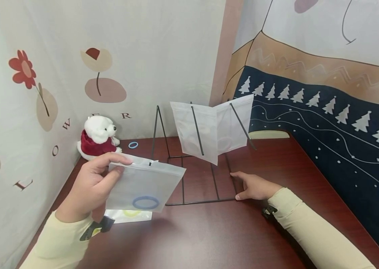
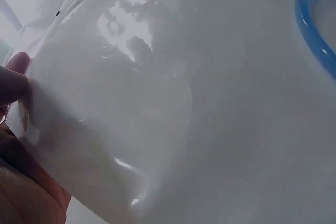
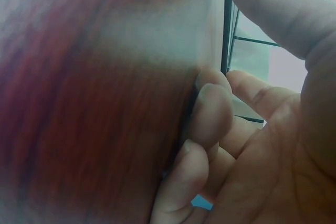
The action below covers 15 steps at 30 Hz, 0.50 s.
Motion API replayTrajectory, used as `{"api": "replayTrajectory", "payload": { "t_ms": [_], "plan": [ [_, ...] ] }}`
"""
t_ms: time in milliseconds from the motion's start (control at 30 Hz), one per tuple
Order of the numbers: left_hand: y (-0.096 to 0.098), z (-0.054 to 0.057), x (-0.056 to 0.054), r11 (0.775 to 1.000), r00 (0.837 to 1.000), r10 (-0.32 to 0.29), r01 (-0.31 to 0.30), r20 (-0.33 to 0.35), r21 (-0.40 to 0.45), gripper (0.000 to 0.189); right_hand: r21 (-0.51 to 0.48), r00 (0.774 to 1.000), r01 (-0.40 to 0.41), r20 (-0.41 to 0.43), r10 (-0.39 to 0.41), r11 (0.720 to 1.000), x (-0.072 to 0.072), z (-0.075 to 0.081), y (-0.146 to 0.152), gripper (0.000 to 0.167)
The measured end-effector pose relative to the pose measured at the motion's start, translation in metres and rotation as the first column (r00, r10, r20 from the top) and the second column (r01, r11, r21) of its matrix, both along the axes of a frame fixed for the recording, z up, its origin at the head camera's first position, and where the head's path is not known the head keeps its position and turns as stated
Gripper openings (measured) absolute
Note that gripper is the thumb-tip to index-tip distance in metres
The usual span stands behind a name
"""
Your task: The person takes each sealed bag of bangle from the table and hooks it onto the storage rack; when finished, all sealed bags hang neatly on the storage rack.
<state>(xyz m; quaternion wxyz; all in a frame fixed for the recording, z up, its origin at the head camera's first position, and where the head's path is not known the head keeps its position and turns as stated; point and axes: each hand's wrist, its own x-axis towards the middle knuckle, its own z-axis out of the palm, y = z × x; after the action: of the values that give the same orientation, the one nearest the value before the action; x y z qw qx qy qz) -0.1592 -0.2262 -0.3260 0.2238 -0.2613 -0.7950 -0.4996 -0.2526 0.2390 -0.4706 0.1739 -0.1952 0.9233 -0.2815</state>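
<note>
My left hand [image 1: 90, 186] pinches a frosted zip bag [image 1: 165, 183] at its upper left corner, between thumb and fingers. A blue ring [image 1: 146, 208] shows through near the bag's bottom; the left wrist view has the same ring [image 2: 308, 27] at its upper right. At the right front corner of a black wire rack [image 1: 202, 202], my right hand [image 1: 254, 186] grips the side bar between thumb and index finger. Two more frosted bags, a left one [image 1: 207, 130] and a right one [image 1: 231, 129], hang on the rack's slanted prongs.
Beneath the held bag, another bag [image 1: 143, 216] with a yellow ring lies on the brown table [image 1: 189, 239]. A white toy bear [image 1: 98, 129] in red sits at the back left, beside a loose blue ring [image 1: 133, 148]. Printed cloth [image 1: 162, 48] hangs behind the table.
</note>
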Motion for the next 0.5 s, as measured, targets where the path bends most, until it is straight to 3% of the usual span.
{"api": "replayTrajectory", "payload": {
  "t_ms": [300,500],
  "plan": [
    [-0.0009,-0.0009,-0.0039,0.997,0.999,0.053,-0.053,0.008,-0.047,0.037,0.002,1.000,0.008,0.016,-0.008,1.000,-0.0003,0.0018,-0.0009,0.088],
    [-0.0003,-0.0052,-0.0098,0.998,0.999,0.047,-0.047,0.009,-0.045,0.035,0.009,1.000,0.003,0.004,-0.003,1.000,0.0000,0.0019,-0.0009,0.088]
  ]
}}
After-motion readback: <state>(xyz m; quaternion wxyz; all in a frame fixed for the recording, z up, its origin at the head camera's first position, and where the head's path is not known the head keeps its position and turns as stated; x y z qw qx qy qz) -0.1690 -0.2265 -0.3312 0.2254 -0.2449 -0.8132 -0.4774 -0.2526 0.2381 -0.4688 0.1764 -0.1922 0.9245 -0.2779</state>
